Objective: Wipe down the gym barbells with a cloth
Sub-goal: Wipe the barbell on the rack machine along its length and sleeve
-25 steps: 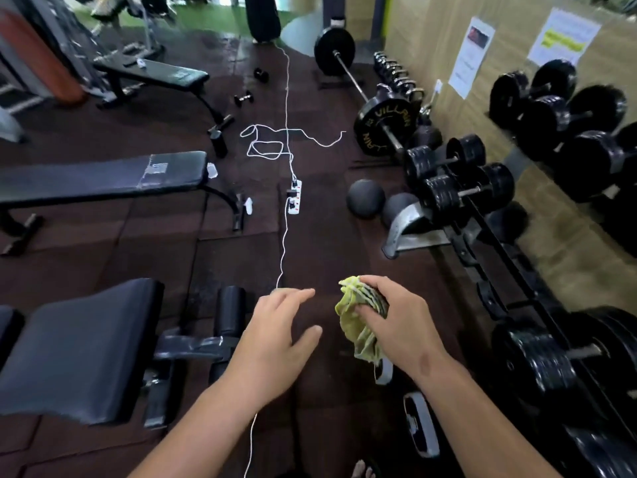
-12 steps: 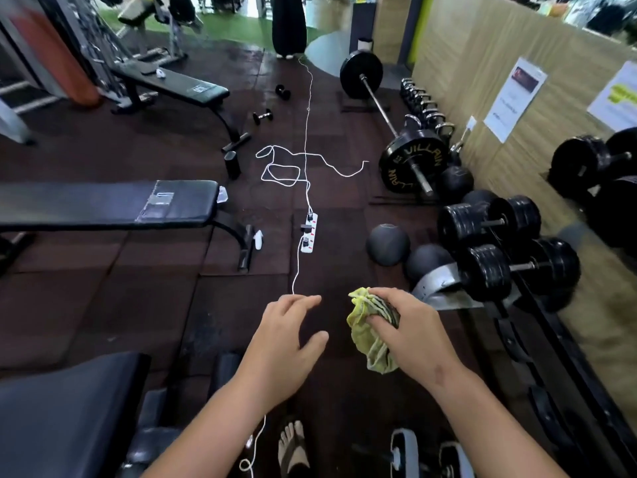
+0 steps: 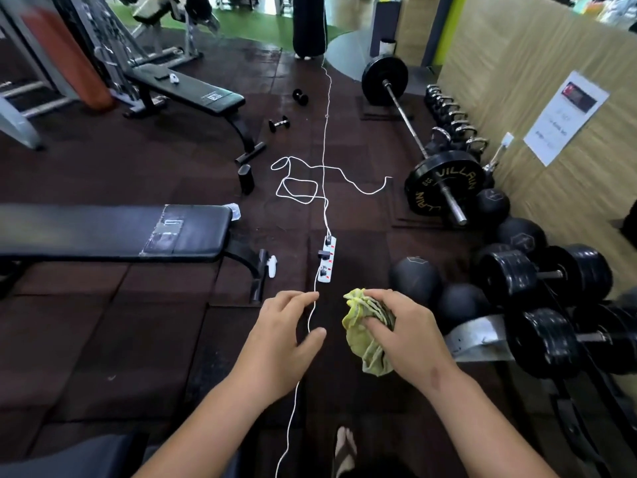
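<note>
— What's over at nine o'clock?

— A flat bench (image 3: pixel 113 232), which has no part in the job. Nearer in, the left hand (image 3: pixel 279 339) hangs empty with its fingers spread and loose. I'd guess it's kept free to steady a bar.

— And the white line at twelve?

— A cable (image 3: pixel 324 188) running up the floor to a power strip (image 3: pixel 327 258). It passes by the left hand's fingertips, but I can't tell whether they touch it.

— The cloth?

— A yellow-green cloth (image 3: pixel 365 339), bunched up just right of that. The right hand (image 3: pixel 403 332) grips it, fingers curled over the top so the wad is ready to rub.

— Where are the barbells?

— One barbell (image 3: pixel 406 113) lies on the floor at one o'clock, well apart from the cloth. At three o'clock, medicine balls (image 3: pixel 415 279) sit on the floor before racked dumbbells (image 3: pixel 506 276) along the wall. I'd say the next job is closing that gap to the bar.
</note>
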{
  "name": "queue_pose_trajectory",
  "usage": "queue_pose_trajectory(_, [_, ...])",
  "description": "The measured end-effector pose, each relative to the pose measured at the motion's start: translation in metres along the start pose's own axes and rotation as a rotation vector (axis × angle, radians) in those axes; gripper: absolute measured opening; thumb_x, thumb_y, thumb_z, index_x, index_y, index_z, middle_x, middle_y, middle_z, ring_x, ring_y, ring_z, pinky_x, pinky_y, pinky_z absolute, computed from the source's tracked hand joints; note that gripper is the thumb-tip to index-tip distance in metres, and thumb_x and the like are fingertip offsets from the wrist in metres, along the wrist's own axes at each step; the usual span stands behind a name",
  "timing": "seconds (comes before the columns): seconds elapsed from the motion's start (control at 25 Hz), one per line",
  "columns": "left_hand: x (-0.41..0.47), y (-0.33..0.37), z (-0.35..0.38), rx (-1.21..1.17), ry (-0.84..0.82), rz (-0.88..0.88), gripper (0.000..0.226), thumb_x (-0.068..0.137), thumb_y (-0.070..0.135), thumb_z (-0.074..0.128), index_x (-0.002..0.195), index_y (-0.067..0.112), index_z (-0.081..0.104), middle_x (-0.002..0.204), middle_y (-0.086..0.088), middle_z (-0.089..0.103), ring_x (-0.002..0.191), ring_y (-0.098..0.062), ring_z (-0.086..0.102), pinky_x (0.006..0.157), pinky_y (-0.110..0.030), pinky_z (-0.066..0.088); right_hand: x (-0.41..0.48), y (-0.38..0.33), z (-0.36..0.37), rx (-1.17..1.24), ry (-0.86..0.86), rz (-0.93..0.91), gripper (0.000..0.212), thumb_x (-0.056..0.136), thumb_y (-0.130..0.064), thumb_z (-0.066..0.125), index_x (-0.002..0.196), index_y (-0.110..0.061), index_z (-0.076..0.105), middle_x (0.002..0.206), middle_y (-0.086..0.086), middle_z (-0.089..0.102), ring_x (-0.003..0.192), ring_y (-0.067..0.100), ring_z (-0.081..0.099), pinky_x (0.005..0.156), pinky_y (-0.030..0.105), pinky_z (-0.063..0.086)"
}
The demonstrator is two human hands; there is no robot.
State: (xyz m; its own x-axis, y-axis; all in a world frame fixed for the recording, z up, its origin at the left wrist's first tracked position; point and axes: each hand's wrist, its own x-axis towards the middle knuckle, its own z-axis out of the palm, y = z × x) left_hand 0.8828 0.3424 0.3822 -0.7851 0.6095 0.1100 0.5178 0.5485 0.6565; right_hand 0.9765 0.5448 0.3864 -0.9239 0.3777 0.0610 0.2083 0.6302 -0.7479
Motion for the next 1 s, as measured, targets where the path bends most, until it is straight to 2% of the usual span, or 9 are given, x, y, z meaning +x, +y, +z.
queue_pose_trajectory(0.12, [0.047, -0.019, 0.002, -0.005, 0.015, -0.042, 0.049, 0.09, 0.039, 0.06, 0.138, 0.037, 0.047, 0.129, 0.028, 0.042, 0.125, 0.003, 0.036, 0.098, -0.019, 0.036, 0.06, 0.013, 0.006, 0.025, -0.04, -0.014, 0.036, 0.087, -0.017, 0.071, 0.117, -0.036, 0.067, 0.11, -0.025, 0.066, 0.108, -0.009, 0.058, 0.09, 0.004, 0.039])
queue_pose_trajectory(0.2, [0.081, -0.028, 0.002, 0.003, 0.03, -0.07, 0.049, 0.091, 0.039, 0.06, 0.138, 0.036, 0.047, 0.13, 0.027, 0.042, 0.125, 0.001, 0.036, 0.098, -0.021, 0.037, 0.105, 0.02, 0.01, 0.031, -0.077, -0.036, 0.036, 0.087, -0.017, 0.071, 0.118, -0.035, 0.067, 0.11, -0.024, 0.066, 0.107, -0.009, 0.057, 0.09, 0.004, 0.04])
queue_pose_trajectory(0.48, [0.185, -0.051, -0.012, 0.028, 0.172, -0.226, 0.049, 0.089, 0.038, 0.062, 0.136, 0.036, 0.048, 0.129, 0.025, 0.045, 0.123, -0.001, 0.038, 0.1, -0.022, 0.035, 0.258, 0.022, 0.028, 0.068, -0.24, -0.155, 0.034, 0.087, -0.017, 0.069, 0.118, -0.033, 0.067, 0.111, -0.021, 0.066, 0.106, -0.003, 0.06, 0.094, 0.013, 0.044])
queue_pose_trajectory(0.76, [0.235, -0.117, -0.064, 0.018, 0.318, -0.404, 0.048, 0.09, 0.038, 0.061, 0.137, 0.034, 0.048, 0.128, 0.025, 0.044, 0.125, 0.0, 0.036, 0.099, -0.016, 0.03, 0.369, -0.023, 0.082, 0.086, -0.366, -0.258, 0.036, 0.089, -0.017, 0.069, 0.12, -0.035, 0.065, 0.114, -0.024, 0.064, 0.109, -0.009, 0.057, 0.093, 0.006, 0.041])
queue_pose_trajectory(0.88, [0.246, -0.165, -0.098, 0.003, 0.367, -0.468, 0.048, 0.091, 0.039, 0.06, 0.137, 0.036, 0.047, 0.128, 0.026, 0.043, 0.126, 0.001, 0.035, 0.099, -0.014, 0.029, 0.415, -0.058, 0.127, 0.056, -0.38, -0.329, 0.041, 0.088, -0.015, 0.07, 0.124, -0.031, 0.064, 0.12, -0.022, 0.061, 0.114, -0.008, 0.055, 0.098, 0.01, 0.041])
queue_pose_trajectory(1.0, [0.253, -0.217, -0.142, 0.019, 0.409, -0.498, 0.048, 0.091, 0.039, 0.059, 0.138, 0.034, 0.046, 0.129, 0.025, 0.043, 0.124, 0.003, 0.034, 0.096, -0.01, 0.027, 0.454, -0.105, 0.185, 0.029, -0.399, -0.392, 0.044, 0.087, -0.015, 0.071, 0.127, -0.027, 0.062, 0.123, -0.02, 0.06, 0.115, -0.005, 0.055, 0.096, 0.002, 0.034])
